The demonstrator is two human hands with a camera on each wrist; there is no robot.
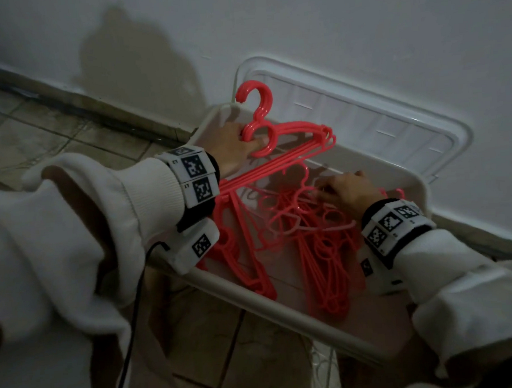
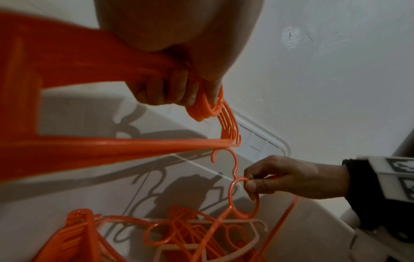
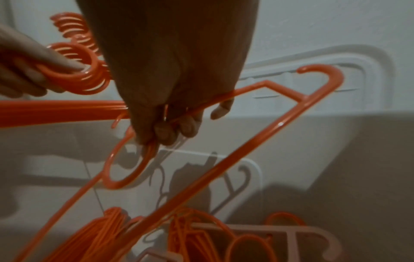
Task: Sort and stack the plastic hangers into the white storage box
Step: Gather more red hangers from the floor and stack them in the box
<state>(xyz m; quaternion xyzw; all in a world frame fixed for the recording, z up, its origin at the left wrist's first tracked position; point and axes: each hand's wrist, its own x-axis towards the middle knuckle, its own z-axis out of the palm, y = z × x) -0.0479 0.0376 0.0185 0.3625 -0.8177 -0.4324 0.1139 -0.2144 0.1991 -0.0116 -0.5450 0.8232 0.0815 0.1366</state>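
The white storage box (image 1: 287,313) stands on the floor against the wall. My left hand (image 1: 243,138) grips a stacked bundle of red hangers (image 1: 299,142) by their rings, hooks up, above the box's left end. From the left wrist, the fingers (image 2: 170,92) curl round that bundle (image 2: 134,143). My right hand (image 1: 327,189) is inside the box and pinches a single red hanger (image 2: 244,211) by its ring, close under the bundle. In the right wrist view this hand (image 3: 170,127) holds the hanger (image 3: 246,150) tilted. A loose pile of red hangers (image 1: 313,250) lies in the box.
The box's clear lid (image 1: 395,123) leans on the white wall behind it. A white hanger (image 3: 246,177) lies among the red ones. A black cable (image 1: 130,323) hangs from my left wrist over the tiled floor (image 1: 47,123).
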